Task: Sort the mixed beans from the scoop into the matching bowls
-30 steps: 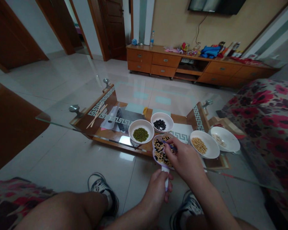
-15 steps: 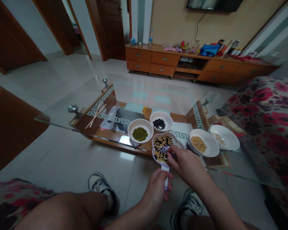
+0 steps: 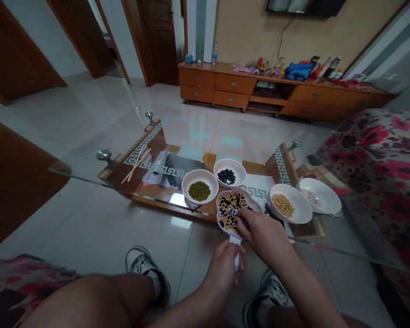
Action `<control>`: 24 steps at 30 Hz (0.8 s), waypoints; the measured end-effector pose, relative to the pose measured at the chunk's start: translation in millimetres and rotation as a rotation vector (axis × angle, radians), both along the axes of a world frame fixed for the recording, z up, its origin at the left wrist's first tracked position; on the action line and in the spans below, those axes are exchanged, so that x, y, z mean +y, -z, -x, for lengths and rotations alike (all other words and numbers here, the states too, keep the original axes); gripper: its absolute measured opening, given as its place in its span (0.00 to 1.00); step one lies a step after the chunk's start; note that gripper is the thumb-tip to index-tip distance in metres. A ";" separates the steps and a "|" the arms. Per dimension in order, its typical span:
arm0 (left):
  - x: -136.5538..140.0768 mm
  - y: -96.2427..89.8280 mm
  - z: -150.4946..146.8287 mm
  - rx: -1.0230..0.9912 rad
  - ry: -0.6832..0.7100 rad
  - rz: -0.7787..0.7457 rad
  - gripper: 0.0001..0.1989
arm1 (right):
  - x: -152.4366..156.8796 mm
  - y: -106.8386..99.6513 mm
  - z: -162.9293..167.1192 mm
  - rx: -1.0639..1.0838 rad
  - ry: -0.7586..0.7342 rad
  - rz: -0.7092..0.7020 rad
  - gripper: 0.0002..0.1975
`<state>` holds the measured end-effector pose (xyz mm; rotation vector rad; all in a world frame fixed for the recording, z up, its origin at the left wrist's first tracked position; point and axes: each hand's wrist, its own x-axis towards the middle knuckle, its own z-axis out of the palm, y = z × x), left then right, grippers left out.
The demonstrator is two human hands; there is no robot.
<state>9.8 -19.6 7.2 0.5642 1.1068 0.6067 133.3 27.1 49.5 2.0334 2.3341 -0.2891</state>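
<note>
My left hand is closed round the white handle of a lilac-rimmed, flower-shaped dish, held at the table's near edge. Mixed black and yellow beans cover much of it, and a purple pattern shows in the middle. Over the dish, the fingers of my right hand are pinched together on a thin dark tool, mostly hidden by them. Close behind stand a white bowl of green mung beans and one of black beans. Right of my right hand is a bowl of yellow soybeans.
Another white bowl with pale pieces stands at the far right of the glass table. Chopsticks and papers show at the left. Beyond are a wooden cabinet with clutter and a flowered sofa.
My right hand has shifted slightly left and down over the dish, covering more of the thin dark tool. The left hand and the bowls have stayed in place.
</note>
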 end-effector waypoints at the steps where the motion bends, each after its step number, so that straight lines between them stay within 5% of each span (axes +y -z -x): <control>1: -0.2 0.1 0.0 0.000 -0.001 0.002 0.13 | 0.1 0.3 0.1 -0.003 0.000 0.004 0.10; 24: 0.8 -0.3 -0.2 -0.007 -0.003 0.010 0.15 | -0.7 3.8 1.8 0.015 0.007 -0.017 0.09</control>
